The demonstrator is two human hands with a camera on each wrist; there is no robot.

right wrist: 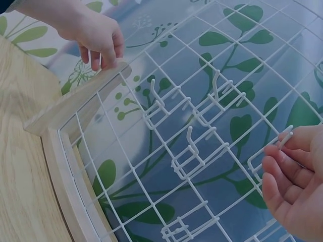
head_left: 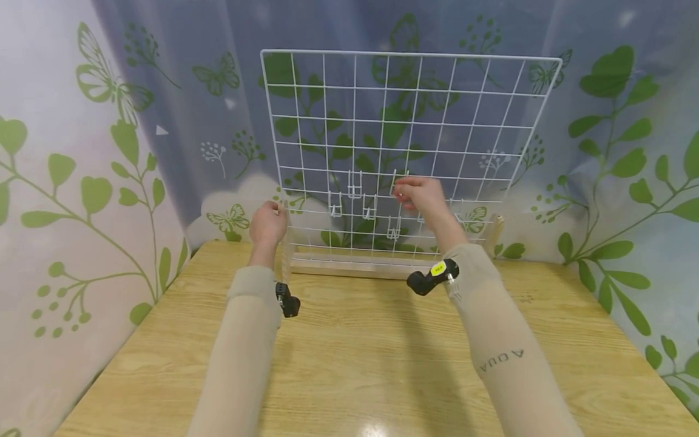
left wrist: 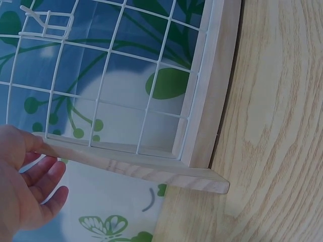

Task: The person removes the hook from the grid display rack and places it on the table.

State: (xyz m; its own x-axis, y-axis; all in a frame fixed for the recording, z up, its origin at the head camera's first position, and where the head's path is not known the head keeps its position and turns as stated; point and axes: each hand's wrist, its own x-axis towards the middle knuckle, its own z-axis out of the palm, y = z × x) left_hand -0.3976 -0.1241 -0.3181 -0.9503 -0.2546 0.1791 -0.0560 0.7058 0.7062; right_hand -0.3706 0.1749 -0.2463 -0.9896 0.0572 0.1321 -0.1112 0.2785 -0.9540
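Observation:
A white wire grid panel point(head_left: 409, 54) stands upright in a pale wooden stand point(head_left: 349, 267). My left hand point(head_left: 267, 226) grips the tip of the stand's left side piece point(left wrist: 136, 171), thumb over it and fingers curled beneath. At the grid's middle, my right hand point(head_left: 420, 197) pinches a white wire hook point(right wrist: 256, 160) between thumb and fingers; its frame overlaps the grid wires. Several matching hooks hang left of and below that hand, among them an upper hook point(head_left: 355, 185), a left hook point(head_left: 335, 206) and a lower hook point(head_left: 393, 229).
The stand sits near the back of a wood-grain table point(head_left: 349, 340). Behind rises a curtain point(head_left: 229, 115) printed with green leaves and butterflies. The stand's right side piece point(head_left: 496, 230) juts forward beside the right forearm. A small black camera sits on each wrist.

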